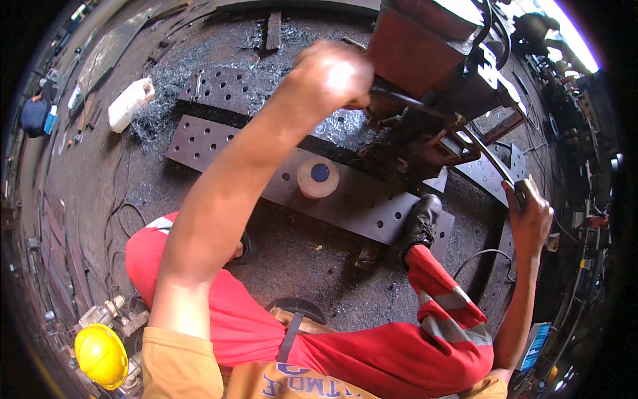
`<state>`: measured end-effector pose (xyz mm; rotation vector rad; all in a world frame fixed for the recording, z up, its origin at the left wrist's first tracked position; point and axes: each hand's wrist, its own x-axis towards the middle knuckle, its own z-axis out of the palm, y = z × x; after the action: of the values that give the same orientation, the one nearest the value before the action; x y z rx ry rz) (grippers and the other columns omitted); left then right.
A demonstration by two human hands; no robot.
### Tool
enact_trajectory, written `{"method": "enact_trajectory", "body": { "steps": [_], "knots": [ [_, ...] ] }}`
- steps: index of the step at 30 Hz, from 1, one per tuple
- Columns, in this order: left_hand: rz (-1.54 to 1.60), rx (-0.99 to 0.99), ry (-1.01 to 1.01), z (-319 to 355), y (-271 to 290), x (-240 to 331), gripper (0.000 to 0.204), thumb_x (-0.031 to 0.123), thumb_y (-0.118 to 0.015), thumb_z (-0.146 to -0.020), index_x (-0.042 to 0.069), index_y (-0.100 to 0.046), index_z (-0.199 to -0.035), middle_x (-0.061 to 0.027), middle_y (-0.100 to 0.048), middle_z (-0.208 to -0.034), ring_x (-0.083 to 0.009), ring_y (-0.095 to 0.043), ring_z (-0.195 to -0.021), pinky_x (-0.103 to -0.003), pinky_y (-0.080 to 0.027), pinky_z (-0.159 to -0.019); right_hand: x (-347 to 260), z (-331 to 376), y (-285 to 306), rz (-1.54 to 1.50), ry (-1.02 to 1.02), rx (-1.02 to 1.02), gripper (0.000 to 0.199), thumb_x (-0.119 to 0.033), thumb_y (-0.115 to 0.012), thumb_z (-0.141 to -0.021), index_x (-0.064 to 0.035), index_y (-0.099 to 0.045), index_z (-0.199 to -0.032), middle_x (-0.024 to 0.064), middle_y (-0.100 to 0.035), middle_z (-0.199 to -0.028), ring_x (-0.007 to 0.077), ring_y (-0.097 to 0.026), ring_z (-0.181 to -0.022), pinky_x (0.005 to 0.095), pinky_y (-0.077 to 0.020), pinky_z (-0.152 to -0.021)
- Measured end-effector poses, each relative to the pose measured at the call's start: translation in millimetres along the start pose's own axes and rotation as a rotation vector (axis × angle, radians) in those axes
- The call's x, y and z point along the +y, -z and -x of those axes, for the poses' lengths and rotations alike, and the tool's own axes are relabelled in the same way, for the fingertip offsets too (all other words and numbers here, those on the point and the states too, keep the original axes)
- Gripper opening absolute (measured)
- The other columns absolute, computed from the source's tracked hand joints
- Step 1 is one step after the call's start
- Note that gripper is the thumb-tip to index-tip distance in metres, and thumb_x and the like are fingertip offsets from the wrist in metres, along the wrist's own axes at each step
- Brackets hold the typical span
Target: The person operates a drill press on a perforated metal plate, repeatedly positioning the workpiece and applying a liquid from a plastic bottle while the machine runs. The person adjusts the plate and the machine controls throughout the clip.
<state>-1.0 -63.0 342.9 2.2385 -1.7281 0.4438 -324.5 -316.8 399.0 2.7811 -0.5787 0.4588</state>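
Observation:
A red machine, which looks like a drill (415, 50), stands over steel plates dotted with round holes. My left hand (335, 74) is closed on the dark handle end of a lever (399, 97) at the machine's near side; the fist is slightly blurred. Farther right and nearer to me, my right hand (530, 213) wraps round the end of a shiny metal rod (488, 154) that slants down from the machine. Beneath my left forearm, a round whitish plastic container (318, 183) with a dark blue round spot on top sits on the nearer perforated plate (359, 216).
Metal shavings (156, 123) litter the floor and plates. A white jerrycan (131, 104) lies at the left. At the lower left is a yellow hard hat (101, 357). My black boot (425, 223) rests beside the plate's right end. Cables hang by the machine.

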Motion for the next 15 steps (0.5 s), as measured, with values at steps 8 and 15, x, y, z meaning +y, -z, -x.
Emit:
{"method": "enact_trajectory", "body": {
  "steps": [8, 15],
  "knots": [
    [0.282, -0.511, 0.259, 24, -105, -21, 0.033, 0.035, -0.058, -0.087, 0.007, -0.076, -0.083, -0.0239, -0.069, -0.082, -0.0421, -0.068, -0.08, -0.05, -0.053, -0.072, -60, -72, 59, 0.368, 0.106, -0.189, 0.025, -0.03, -0.076, -0.086, -0.0057, -0.071, -0.088, 0.0136, -0.071, -0.078, 0.0291, -0.072, -0.075, 0.041, -0.0552, -0.07],
    [0.363, -0.435, 0.129, 29, -102, -22, 0.031, 0.032, -0.059, -0.087, 0.005, -0.073, -0.086, -0.0237, -0.067, -0.08, -0.0437, -0.065, -0.078, -0.05, -0.052, -0.07, -61, -63, 68, 0.355, 0.144, -0.128, 0.022, -0.025, -0.077, -0.083, -0.0073, -0.072, -0.095, 0.0121, -0.071, -0.085, 0.0299, -0.069, -0.081, 0.0438, -0.0501, -0.075]
  ]
}}
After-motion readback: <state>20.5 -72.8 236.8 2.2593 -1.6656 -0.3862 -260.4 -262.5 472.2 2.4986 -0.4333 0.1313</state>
